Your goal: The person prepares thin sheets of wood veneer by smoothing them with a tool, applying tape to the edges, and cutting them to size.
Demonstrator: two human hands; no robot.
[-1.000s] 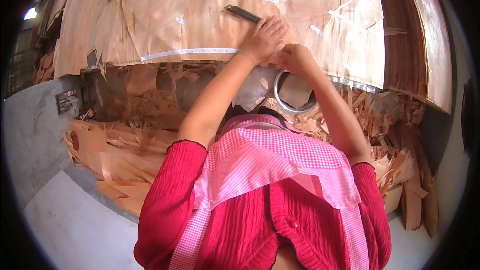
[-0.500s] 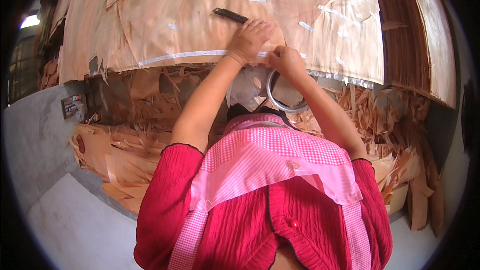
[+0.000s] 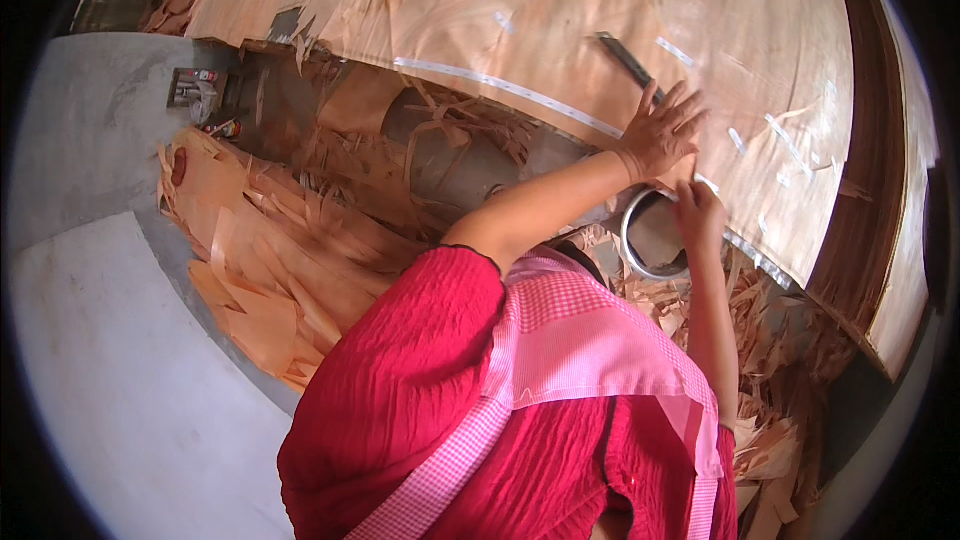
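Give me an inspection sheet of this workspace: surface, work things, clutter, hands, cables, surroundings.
Surface: broad thin wood sheet, with a long white tape strip near its front edge.
Work things: slim dark tool on the sheet, one end at the left hand; silvery ring close to the right hand, contact unclear.
Clutter: torn wood scraps heaped below the sheet's front edge.
Hands: left hand spread on the sheet; right hand curled at its front edge, grip unclear.
Cables: nothing seen.
Surroundings: grey wall at left, small items in its recess.
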